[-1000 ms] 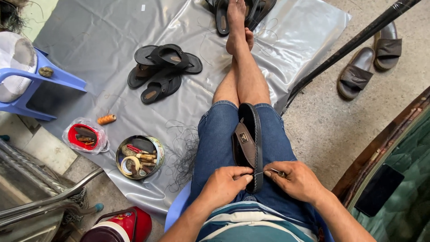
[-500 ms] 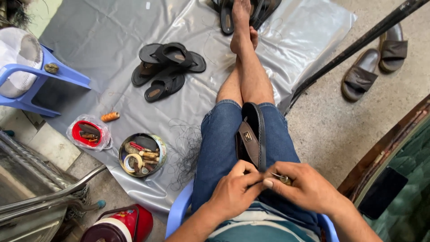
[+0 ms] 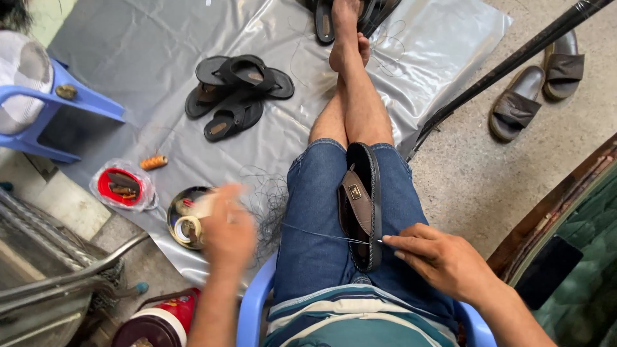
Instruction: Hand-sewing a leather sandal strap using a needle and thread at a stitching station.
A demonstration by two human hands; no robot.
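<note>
A grey plastic sheet (image 3: pixel 160 51) is spread over the ground, and a heap of dark sandals (image 3: pixel 238 90) is seen on it. A blue plastic chair (image 3: pixel 254 308) is occupied by the person, between whose thighs a dark sandal (image 3: pixel 363 205) is wedged on edge. The sandal's rim is touched by the right hand (image 3: pixel 443 260), its fingers pinched on a needle. A thin thread (image 3: pixel 315 232) is drawn taut to the blurred left hand (image 3: pixel 228 231), whose finger state cannot be told, above a round tin of tools (image 3: pixel 183 222).

A grey plastic sheet (image 3: pixel 160 38) covers rough concrete floor (image 3: pixel 488 173), with a blue plastic chair (image 3: pixel 77 99) alongside in daylight.
</note>
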